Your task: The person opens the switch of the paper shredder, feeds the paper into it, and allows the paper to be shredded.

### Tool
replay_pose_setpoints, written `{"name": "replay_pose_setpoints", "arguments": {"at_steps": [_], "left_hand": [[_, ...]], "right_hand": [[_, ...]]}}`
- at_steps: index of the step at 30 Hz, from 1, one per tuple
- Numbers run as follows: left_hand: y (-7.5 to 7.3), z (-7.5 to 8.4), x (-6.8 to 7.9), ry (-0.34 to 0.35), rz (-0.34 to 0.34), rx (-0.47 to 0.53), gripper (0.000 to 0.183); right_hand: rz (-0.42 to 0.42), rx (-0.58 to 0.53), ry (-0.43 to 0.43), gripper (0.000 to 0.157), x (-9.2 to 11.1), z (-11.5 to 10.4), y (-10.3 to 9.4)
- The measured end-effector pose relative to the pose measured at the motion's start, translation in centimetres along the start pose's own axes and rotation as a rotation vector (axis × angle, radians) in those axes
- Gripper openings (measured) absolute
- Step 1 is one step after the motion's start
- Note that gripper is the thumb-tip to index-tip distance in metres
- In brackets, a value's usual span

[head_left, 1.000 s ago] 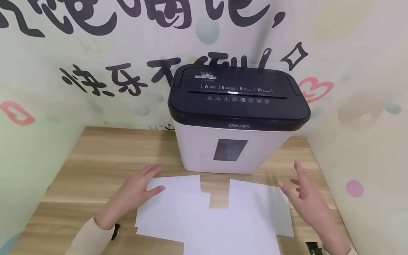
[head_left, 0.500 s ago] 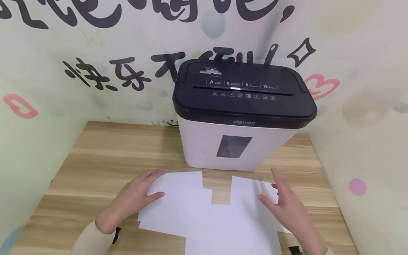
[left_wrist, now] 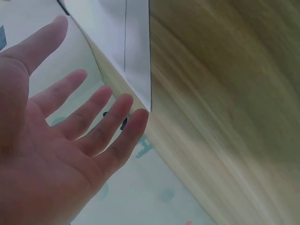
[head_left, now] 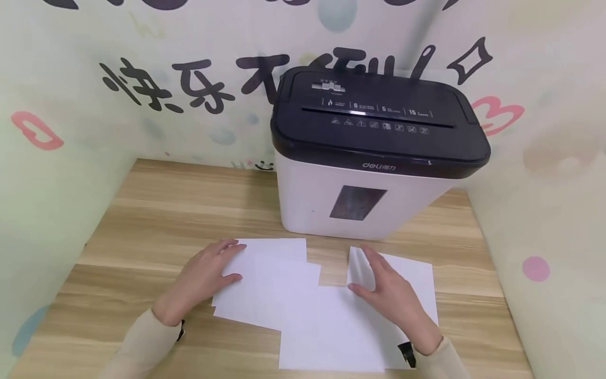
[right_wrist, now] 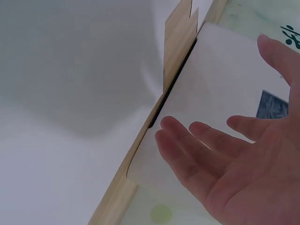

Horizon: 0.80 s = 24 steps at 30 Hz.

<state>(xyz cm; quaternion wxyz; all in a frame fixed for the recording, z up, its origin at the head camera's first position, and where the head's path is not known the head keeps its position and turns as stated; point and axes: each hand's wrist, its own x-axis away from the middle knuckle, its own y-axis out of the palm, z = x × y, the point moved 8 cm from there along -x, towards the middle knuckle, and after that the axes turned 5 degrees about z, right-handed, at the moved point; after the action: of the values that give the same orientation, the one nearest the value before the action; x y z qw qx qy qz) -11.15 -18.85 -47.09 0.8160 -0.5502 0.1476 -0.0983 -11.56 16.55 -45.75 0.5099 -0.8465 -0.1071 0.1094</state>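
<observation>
Several white sheets of paper [head_left: 307, 316] lie overlapping on the wooden table [head_left: 180, 210]. Over the left edge of the left sheets is my left hand [head_left: 205, 273], fingers relaxed and thumb apart, holding nothing. In the left wrist view its spread fingers [left_wrist: 112, 126] come close to a sheet corner [left_wrist: 140, 84]. My right hand [head_left: 390, 292] is above the right-hand sheet [head_left: 416, 279], thumb and fingers parted around no object. The right wrist view shows its palm and loosely extended fingers [right_wrist: 201, 154] beside the papers. Behind the sheets stands a black-topped white paper shredder [head_left: 379, 147].
The shredder has a narrow feed slot [head_left: 379, 118] on top and a dark window [head_left: 358, 202] in front. Printed wall coverings [head_left: 213, 131] close off the back, left and right sides of the table.
My right hand has moved left, from beside the right sheet to over it. The left hand stays near the left sheets. The head view has tilted down a little.
</observation>
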Motion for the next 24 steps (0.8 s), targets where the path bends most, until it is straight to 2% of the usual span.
{"name": "replay_pose_setpoints", "arguments": {"at_steps": [3,9,17,20,24], "left_hand": [[0.0,0.1,-0.2,0.000,-0.002,0.001,0.067],[0.7,-0.3,-0.6,0.009,-0.021,-0.037,0.066],[1.3,-0.7,-1.2,0.014,-0.016,-0.072,0.058],[1.3,-0.8,-1.4,0.014,-0.015,-0.090,0.053],[1.3,-0.9,-1.8,0.016,-0.010,-0.087,0.048]], "right_hand": [[-0.020,0.012,-0.005,0.086,-0.4,-0.5,0.8],[-0.112,0.042,-0.010,0.083,-1.6,-1.9,2.9],[-0.180,0.086,-0.034,0.046,-3.9,-4.4,6.2],[-0.178,0.101,-0.064,0.041,-4.8,-5.3,7.1],[-0.158,0.110,-0.072,0.036,-5.6,-6.0,7.5]]}}
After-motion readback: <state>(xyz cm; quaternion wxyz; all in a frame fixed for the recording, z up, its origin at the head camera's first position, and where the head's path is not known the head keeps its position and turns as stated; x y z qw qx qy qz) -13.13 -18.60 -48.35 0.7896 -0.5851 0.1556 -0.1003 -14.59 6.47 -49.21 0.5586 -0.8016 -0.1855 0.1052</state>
